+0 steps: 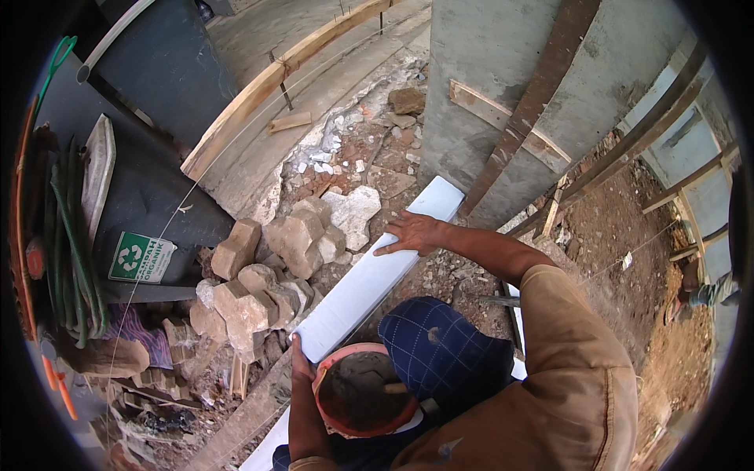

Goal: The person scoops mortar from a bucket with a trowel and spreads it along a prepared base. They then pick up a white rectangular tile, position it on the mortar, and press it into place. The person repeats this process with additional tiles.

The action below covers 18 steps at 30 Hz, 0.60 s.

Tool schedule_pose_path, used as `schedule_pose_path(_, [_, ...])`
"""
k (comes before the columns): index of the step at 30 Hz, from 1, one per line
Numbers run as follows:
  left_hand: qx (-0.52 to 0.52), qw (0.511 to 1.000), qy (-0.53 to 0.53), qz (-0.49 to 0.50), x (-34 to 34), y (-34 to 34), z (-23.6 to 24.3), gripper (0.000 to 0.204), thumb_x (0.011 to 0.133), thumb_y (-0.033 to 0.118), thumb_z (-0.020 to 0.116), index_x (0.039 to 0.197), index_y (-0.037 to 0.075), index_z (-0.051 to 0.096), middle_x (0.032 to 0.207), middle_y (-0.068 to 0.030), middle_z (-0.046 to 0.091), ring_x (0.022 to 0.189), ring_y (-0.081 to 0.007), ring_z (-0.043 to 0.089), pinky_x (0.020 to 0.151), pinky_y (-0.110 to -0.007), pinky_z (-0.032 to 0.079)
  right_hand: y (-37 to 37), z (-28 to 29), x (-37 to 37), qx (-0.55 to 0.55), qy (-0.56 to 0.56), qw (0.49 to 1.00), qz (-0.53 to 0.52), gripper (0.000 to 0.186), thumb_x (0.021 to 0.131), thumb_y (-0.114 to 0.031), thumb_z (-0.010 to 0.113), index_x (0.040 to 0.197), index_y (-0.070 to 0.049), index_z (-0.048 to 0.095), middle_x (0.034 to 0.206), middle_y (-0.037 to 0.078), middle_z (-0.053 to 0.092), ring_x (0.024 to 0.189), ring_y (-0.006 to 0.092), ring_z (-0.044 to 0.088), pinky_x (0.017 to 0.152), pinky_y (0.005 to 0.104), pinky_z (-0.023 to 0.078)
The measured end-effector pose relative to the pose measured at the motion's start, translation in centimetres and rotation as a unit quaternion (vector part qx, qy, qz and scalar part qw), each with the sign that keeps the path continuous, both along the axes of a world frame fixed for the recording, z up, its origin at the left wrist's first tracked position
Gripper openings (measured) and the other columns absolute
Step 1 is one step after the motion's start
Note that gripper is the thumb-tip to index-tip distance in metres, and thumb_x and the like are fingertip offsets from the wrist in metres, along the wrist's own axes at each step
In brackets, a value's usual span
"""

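A long, smooth white block [357,290] runs diagonally across the middle, its far end close to the foot of a grey panel. My right hand [416,233] is open and lies across the block's upper part, fingers spread over its top. At the near end my left hand [301,363] grips the corner, one digit up against the edge and the other fingers hidden. Just below that end is a round orange-red bucket [322,400] holding wet grey mortar [361,388]. A wooden handle [395,388] sticks out of the mortar beside my blue checked knee [440,345].
Broken concrete pavers [251,302] are heaped left of the block, near dark bins [157,204] and a green hose [67,243]. Grey panels [479,102] with brown bracing stand ahead. A string [173,216] crosses the left side; a curved timber [267,86] lies beyond. Another person's leg [711,294] shows far right.
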State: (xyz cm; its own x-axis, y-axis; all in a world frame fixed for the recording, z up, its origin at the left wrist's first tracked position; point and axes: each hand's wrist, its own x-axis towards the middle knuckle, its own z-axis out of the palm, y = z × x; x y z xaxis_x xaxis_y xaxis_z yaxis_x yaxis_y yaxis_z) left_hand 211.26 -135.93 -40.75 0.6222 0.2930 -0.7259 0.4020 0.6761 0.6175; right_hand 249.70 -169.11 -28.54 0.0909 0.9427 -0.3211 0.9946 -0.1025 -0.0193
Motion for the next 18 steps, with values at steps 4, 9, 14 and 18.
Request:
schedule_pose_path(4, [-0.021,0.999,0.001,-0.026,0.5,0.5,-0.6,0.078,0.099,0.068,0.044,0.148,0.008,0.048,0.141,-0.0127,0.06,0.128,-0.0323,0.058,0.111,-0.049,0.044,-0.7,-0.9,-0.4,-0.019,0.009,0.999,-0.027,0.114,0.074,-0.02,0.085,0.16,-0.049,0.017,0.153,0.015,0.04,0.147,0.0343,0.037,0.121,0.0529,0.028])
schedule_pose_path(9, [-0.034,0.998,0.043,-0.03,3.1,-2.3,1.9,0.075,0.1,0.066,0.044,0.145,0.007,0.052,0.136,-0.0137,0.063,0.121,-0.0324,0.063,0.107,-0.048,0.047,-2.5,-5.1,-1.6,0.063,0.013,0.985,-0.159,0.108,0.074,-0.027,0.086,0.161,-0.042,0.023,0.16,0.016,0.032,0.151,0.0363,0.029,0.123,0.0555,0.024])
schedule_pose_path(14, [-0.01,0.996,0.079,-0.032,1.3,-0.4,0.6,0.075,0.1,0.067,0.046,0.144,0.006,0.053,0.135,-0.0133,0.064,0.119,-0.0303,0.064,0.107,-0.045,0.048,-7.3,0.4,-6.0,0.247,0.144,0.86,-0.423,0.082,0.084,-0.026,0.078,0.156,-0.022,0.038,0.15,0.018,0.045,0.139,0.0391,0.043,0.113,0.0513,0.038])
schedule_pose_path(18, [0.016,0.996,0.081,-0.035,2.2,0.7,-0.6,0.075,0.1,0.066,0.046,0.143,0.005,0.053,0.134,-0.0124,0.064,0.12,-0.028,0.063,0.107,-0.043,0.046,-12.4,-1.9,-10.0,0.241,0.146,0.787,-0.549,0.076,0.089,-0.024,0.074,0.156,-0.019,0.039,0.148,0.024,0.045,0.136,0.0464,0.045,0.112,0.0521,0.041])
